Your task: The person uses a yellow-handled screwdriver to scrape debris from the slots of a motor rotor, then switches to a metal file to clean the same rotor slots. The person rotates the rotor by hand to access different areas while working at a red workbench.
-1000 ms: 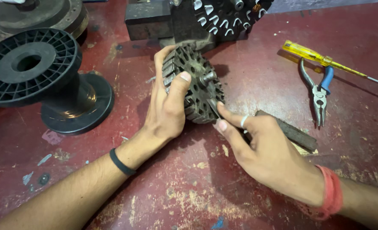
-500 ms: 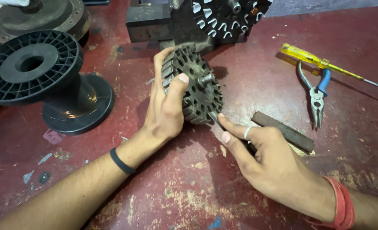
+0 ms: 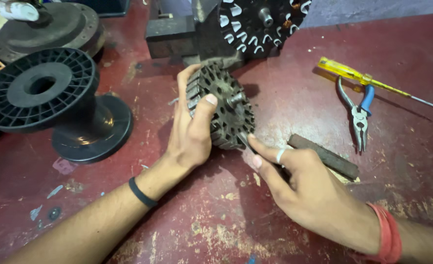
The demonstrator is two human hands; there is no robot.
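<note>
Two slotted metal rotor cores: one [image 3: 223, 110] at frame centre, one [image 3: 263, 22] at top. One black plastic spool [image 3: 55, 105] at left. One pair of pliers [image 3: 359, 115], one yellow screwdriver [image 3: 368, 80] at right. One dark bar [image 3: 324, 156]. Two hands, left [image 3: 192, 137] and right [image 3: 309, 190].

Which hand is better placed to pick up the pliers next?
Probably the right hand: the pliers lie on its side of the table, just beyond it. The left hand is across the slotted metal core, gripping it.

table [image 3: 411, 44] — worn red | spool [image 3: 40, 88] — black | screwdriver [image 3: 346, 72] yellow | pliers [image 3: 360, 110] blue-handled | rotor [image 3: 226, 110] dark grey
</note>
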